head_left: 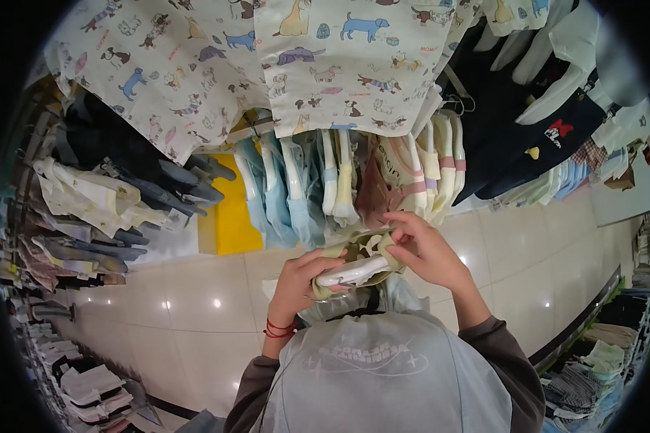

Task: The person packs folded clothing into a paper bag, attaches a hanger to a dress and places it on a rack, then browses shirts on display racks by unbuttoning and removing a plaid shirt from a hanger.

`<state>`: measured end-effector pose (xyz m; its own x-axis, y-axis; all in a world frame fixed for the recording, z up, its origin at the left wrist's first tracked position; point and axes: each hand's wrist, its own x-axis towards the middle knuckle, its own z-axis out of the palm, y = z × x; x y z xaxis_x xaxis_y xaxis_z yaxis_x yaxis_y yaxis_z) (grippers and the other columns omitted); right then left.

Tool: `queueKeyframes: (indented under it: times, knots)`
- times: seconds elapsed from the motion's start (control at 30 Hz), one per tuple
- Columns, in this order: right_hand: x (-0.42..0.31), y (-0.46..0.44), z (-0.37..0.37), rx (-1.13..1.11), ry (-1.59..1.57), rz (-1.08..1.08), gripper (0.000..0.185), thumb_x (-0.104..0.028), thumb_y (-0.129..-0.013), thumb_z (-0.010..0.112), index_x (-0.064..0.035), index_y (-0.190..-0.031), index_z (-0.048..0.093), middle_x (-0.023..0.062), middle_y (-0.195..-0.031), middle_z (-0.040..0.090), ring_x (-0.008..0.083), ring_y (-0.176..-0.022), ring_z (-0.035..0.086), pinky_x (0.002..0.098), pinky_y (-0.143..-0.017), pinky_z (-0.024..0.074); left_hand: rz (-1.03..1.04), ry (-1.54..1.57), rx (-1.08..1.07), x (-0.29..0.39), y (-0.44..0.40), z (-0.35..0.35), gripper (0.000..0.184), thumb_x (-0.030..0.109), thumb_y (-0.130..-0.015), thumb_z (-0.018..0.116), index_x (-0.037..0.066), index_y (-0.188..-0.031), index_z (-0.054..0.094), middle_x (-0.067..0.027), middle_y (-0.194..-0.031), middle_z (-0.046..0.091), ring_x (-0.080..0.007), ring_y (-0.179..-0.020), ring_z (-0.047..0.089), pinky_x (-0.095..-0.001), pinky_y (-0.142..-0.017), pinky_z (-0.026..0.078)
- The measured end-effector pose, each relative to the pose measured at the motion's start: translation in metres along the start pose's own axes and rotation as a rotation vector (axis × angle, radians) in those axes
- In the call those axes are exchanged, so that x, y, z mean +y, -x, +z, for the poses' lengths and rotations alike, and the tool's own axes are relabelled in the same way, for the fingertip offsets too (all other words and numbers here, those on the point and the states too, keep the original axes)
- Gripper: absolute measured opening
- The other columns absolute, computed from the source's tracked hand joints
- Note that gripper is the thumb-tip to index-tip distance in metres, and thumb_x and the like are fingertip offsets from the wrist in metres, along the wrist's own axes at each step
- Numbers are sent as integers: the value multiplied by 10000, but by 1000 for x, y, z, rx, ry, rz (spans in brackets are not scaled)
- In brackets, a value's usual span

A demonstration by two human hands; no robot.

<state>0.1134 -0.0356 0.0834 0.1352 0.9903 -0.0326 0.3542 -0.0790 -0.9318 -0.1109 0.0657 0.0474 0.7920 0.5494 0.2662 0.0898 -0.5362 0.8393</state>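
Note:
A small olive-green garment (328, 292) on a white hanger (357, 273) is held close in front of my body. My left hand (300, 278), with a red cord on the wrist, is closed round the garment and hanger at the left end. At the right end my right hand (430, 252) pinches the garment's edge between thumb and fingers, with the other fingers bent above it. Just beyond hangs a row of small clothes on white hangers, among them light blue garments (274, 198) and a dusty-pink one (381, 180).
Dog-print clothes (347, 65) hang above the row. Jeans and pale tops (94, 202) are on the left, with a yellow panel (227, 224) near them. Dark garments (513, 144) hang on the right. Folded clothes (87, 382) lie at lower left, over a shiny tiled floor (173, 303).

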Motion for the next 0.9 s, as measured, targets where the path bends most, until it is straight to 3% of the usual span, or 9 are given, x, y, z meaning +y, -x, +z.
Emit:
queueKeyframes:
  times: [0.1, 0.27, 0.4, 0.5, 0.6, 0.67, 0.77, 0.9]
  knots:
    - [-3, 6, -16, -20, 308, -193, 449, -65, -749, 627, -79, -1168, 469, 70, -873, 543, 229, -894, 496, 325, -786, 419, 2, 72, 57, -7, 4, 1, 373, 162, -640, 763, 43, -961, 615, -88, -899, 629, -235, -764, 627, -292, -641, 487]
    - [-17, 2, -1, -3, 622, -510, 428, -110, -710, 651, -103, -1114, 511, 70, -892, 565, 262, -982, 499, 359, -821, 422, -25, 30, 64, -3, 0, 3, 405, 145, -618, 774, 47, -976, 613, -102, -965, 628, -231, -762, 621, -273, -663, 486]
    - [-3, -6, 8, -226, 629, -387, 355, -132, -693, 658, -95, -1028, 546, 84, -912, 590, 264, -916, 549, 379, -800, 441, 21, 87, 35, 0, -11, 9, 511, 199, -590, 791, 56, -1039, 591, -108, -1026, 613, -248, -788, 605, -284, -718, 478]
    - [-2, -11, -3, -121, 657, -459, 298, -123, -694, 645, -87, -976, 554, 80, -890, 594, 263, -849, 569, 373, -755, 456, -75, 59, 59, 8, -10, -3, 588, 241, -580, 798, 61, -1089, 567, -107, -1066, 598, -259, -901, 581, -312, -795, 455]
    - [8, -14, -25, -8, 741, -403, 230, -147, -717, 638, -85, -919, 547, 72, -839, 573, 268, -802, 562, 358, -714, 456, -98, 40, 152, 3, 2, -21, 656, 283, -568, 802, 54, -1125, 542, -122, -1117, 573, -272, -1003, 541, -340, -866, 421]
    - [10, -14, -32, 0, 712, -303, 241, -85, -695, 633, -70, -921, 552, 80, -852, 573, 272, -826, 554, 363, -718, 453, -118, 97, 245, -4, 11, -25, 706, 305, -555, 806, 49, -1148, 523, -133, -1138, 557, -275, -1032, 519, -354, -891, 403]
    - [2, -11, -33, -41, 608, -299, 266, -21, -672, 627, -57, -925, 554, 81, -878, 577, 276, -849, 549, 366, -730, 447, -10, -53, 144, -6, 4, -16, 734, 310, -578, 790, 42, -1189, 482, -158, -1141, 537, -305, -1005, 516, -366, -865, 408]
    - [-11, -9, -27, -135, 513, -413, 268, -16, -679, 627, -53, -929, 539, 76, -900, 570, 281, -864, 540, 369, -740, 442, -69, -327, 67, 0, -6, -4, 595, 248, -655, 728, 65, -1167, 484, -159, -1003, 585, -326, -919, 547, -376, -781, 431]
